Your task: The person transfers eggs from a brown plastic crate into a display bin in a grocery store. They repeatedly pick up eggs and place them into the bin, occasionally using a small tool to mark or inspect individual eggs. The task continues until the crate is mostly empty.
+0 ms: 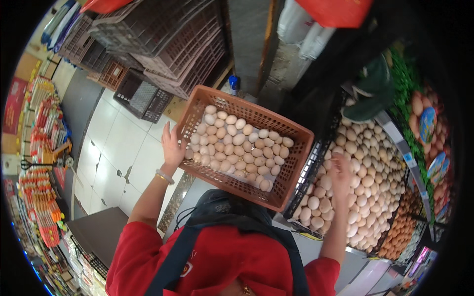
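Note:
A brown plastic crate [247, 185] with slotted walls stands tilted in the view before me, its floor covered with pale eggs [239, 139] on a light sheet. My left hand [173, 145] rests against the crate's left end, fingers spread, with a bracelet on the wrist. Over a large pile of eggs [364, 181] at the right is my right hand [340, 168]. It is blurred, and whether it has an egg in its fingers is not clear. A black crate wall [305, 174] stands between the brown crate and the pile.
Stacked plastic crates [177, 51] stand at upper left, with a black crate [142, 94] on the tiled floor. Brown eggs [398, 231] lie beyond the pale pile. A dark green cloth [376, 92] lies at the pile's far edge, near green leafy trim [405, 77]. Packaged goods fill shelves far left.

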### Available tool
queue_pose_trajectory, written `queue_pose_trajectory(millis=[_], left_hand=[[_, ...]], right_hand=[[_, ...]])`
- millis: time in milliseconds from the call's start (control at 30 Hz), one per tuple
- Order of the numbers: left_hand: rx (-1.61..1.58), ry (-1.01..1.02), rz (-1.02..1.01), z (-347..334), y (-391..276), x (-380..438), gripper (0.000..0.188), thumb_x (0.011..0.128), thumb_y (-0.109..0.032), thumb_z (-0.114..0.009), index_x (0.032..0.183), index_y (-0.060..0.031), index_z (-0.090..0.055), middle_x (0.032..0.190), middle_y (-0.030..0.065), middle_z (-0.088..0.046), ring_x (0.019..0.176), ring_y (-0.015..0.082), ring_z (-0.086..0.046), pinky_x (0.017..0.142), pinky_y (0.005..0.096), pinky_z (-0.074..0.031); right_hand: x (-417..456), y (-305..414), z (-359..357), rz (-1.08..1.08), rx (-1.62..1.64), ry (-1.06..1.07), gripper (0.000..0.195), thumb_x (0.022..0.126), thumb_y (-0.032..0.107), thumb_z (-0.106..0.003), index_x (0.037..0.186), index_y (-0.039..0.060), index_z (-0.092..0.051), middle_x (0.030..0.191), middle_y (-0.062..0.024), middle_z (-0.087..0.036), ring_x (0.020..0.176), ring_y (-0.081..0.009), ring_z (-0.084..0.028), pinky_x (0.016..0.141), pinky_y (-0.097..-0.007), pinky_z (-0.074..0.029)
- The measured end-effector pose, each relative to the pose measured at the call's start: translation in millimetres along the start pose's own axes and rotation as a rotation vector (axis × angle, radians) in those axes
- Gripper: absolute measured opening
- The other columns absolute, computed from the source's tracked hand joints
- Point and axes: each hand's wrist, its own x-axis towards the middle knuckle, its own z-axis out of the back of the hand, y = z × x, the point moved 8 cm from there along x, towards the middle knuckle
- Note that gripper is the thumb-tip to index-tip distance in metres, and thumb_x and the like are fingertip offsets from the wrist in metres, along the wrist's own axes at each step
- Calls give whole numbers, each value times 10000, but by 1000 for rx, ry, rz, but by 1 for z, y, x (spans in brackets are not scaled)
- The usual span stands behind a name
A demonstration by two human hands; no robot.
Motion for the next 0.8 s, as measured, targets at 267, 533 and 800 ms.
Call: queue_pose_trajectory(millis=[267, 533, 800], left_hand=[[-94, 218, 270, -17, 30, 11, 533, 776, -108, -539, 1280, -107, -367, 1349, 174, -358, 1060, 395, -517, 833, 446, -477], [-189, 309, 302, -20, 34, 15, 566, 747, -134, -563, 1276, -114, -364, 1349, 153, -367, 977, 380, -565, 776, 466, -500], [-237, 336, 320, -19, 36, 16, 559, 734, -114, -565, 1257, -77, -374, 1299, 124, -427, 926, 367, -584, 730, 438, -514]], right_hand=[[-29, 113, -353, 235, 229, 714, 279, 803, 120, -606, 1076, 74, -572, 1013, -119, -579, 905, -289, -586, 765, -339, -479], [-45, 137, -487, 273, -35, 700, 449, 729, 170, -640, 1148, 94, -500, 1158, -106, -488, 984, -310, -557, 780, -401, -489], [-47, 87, -508, -428, 643, 770, 364, 824, 171, -610, 1153, 85, -478, 1037, -144, -569, 780, -214, -607, 645, -310, -504]])
